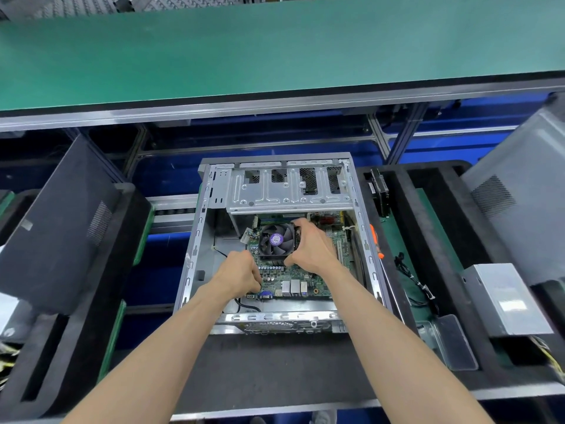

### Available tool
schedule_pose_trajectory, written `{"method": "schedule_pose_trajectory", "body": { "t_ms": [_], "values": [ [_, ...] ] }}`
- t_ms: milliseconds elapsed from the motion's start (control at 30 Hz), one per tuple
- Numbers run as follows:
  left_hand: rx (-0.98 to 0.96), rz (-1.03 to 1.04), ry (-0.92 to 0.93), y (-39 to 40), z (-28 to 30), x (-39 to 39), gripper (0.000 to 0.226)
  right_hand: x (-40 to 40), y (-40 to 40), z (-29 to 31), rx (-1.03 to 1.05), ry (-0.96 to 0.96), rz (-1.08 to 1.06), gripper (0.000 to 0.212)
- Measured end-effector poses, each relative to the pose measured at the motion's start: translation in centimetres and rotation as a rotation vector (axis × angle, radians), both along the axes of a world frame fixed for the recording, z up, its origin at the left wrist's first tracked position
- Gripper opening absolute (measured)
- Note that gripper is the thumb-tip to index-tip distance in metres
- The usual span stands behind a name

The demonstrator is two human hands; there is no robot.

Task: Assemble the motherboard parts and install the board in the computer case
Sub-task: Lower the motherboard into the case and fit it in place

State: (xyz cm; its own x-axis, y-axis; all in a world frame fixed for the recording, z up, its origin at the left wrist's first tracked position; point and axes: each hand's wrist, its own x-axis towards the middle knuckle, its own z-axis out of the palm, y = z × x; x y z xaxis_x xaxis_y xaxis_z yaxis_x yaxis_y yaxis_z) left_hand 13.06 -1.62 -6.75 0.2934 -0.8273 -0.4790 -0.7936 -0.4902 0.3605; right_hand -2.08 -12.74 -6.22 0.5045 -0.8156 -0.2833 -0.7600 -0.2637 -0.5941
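Motherboard [293, 278] green, inside case [195, 240] | left hand [241, 272] pinches its edge | right hand [308, 243] grips fan cooler [276, 240]

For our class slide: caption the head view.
Both hands lower a motherboard by its cooler fan into an open computer case.

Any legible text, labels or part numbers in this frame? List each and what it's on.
None legible.
Purple round sticker on the CPU fan hub: print too blurred.
White label on the drive right of the computer case: too small.
Motherboard silkscreen: too small.
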Motion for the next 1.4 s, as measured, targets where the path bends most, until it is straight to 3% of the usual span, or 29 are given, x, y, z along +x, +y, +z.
{"method": "schedule_pose_trajectory", "body": {
  "t_ms": [1400],
  "values": [
    [-0.018,-0.131,0.015,0.0,-0.7,0.5,0.015,-0.1,-0.2,-0.5,0.005,-0.008,0.011,0.102]
  ]
}}
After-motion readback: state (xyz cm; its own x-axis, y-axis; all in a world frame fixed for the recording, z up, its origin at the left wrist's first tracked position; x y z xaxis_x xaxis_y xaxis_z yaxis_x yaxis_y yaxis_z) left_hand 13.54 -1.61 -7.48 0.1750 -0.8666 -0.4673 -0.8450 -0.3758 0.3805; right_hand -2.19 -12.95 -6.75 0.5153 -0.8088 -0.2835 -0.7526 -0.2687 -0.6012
